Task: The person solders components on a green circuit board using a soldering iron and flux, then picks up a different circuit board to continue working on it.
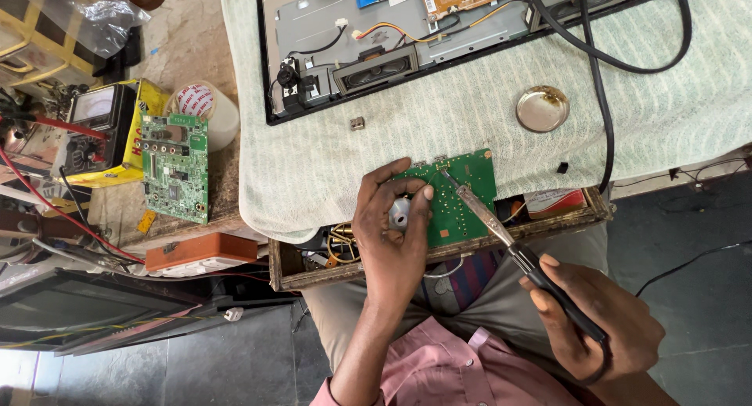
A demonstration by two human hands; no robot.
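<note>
Centrally, low in the frame, the left hand (392, 234) is curling its fingers around a small grey spool-like object (399, 212), clamped on it and pressing it against the left edge of a green circuit board (462, 198). The forearm is rising straight up from a pink sleeve at the bottom edge. At the lower right, the right hand (591, 316) is gripping the black handle of a soldering iron (509, 245), fingers closed around it, with the metal tip slanting up-left and touching the board's top.

The board is resting on the edge of a pale green towel (376, 151) spread over the bench, above an open wooden drawer (439, 253). Farther up, a round metal tin (542, 108) is sitting on the towel, and an opened flat-panel chassis (376, 46) is lying along the top. At left, a second circuit board (175, 169) is lying beside a yellow analogue meter (98, 132). Dark floor tiles are filling the lower corners.
</note>
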